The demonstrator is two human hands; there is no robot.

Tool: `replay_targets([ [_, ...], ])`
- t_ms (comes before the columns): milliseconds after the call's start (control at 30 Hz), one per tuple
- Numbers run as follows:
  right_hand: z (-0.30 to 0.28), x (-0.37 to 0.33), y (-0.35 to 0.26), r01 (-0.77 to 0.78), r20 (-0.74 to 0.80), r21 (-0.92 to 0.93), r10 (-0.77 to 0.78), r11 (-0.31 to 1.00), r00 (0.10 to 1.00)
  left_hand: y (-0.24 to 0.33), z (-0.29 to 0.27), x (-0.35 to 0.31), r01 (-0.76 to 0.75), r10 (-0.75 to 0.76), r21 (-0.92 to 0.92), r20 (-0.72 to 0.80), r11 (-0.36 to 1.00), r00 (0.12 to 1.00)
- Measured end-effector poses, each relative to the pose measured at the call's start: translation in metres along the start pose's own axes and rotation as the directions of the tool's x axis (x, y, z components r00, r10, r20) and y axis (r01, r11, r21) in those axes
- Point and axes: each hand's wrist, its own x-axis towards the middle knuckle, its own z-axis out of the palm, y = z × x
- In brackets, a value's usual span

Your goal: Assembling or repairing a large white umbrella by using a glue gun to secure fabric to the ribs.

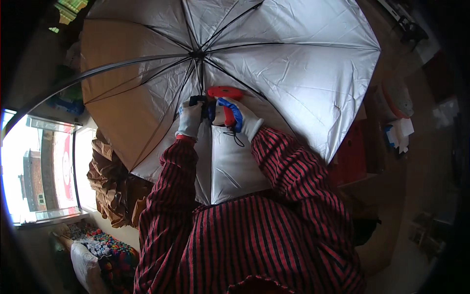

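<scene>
An open umbrella (293, 83) with a silvery lining spreads before me, its inside facing me. Thin dark ribs run out from its hub (197, 55), and the long shaft (98, 70) bows away to the left. My left hand (190, 117), in a pale glove, is closed close to the ribs below the hub; what its fingers pinch is dark and cannot be made out. My right hand (245, 119), in a white and blue glove, wraps round the handle of a red hand-held power tool (225, 92). A black cord loop (236, 139) dangles under it.
A window (41, 166) is at the left, with crumpled brown material (106, 183) beside it. Multicoloured fabric (105, 242) lies lower left. A red box (350, 154) and a round tub (395, 98) stand to the right.
</scene>
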Motion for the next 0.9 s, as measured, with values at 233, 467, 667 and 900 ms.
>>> replay_targets([
  [233, 0.039, 0.001, 0.006, -0.056, -0.038, 0.029, 0.057, 0.998, 0.998, -0.029, -0.012, 0.006, 0.177, -0.167, -0.271, 0.059, 0.946, 0.984],
  [467, 0.006, 0.005, 0.007, -0.024, -0.052, 0.165, 0.033, 0.986, 0.998, 0.010, -0.005, 0.004, 0.109, -0.096, -0.101, 0.128, 0.989, 0.987],
  [667, 0.007, 0.004, 0.010, -0.054, -0.216, 0.043, 0.062, 0.998, 0.974, 0.015, -0.007, -0.005, 0.162, -0.115, -0.254, 0.190, 0.954, 0.975],
  [900, 0.019, 0.010, -0.006, -0.181, -0.222, 0.003, 0.177, 0.983, 0.959, -0.009, -0.009, 0.009, 0.077, -0.068, -0.127, 0.074, 0.989, 0.995],
])
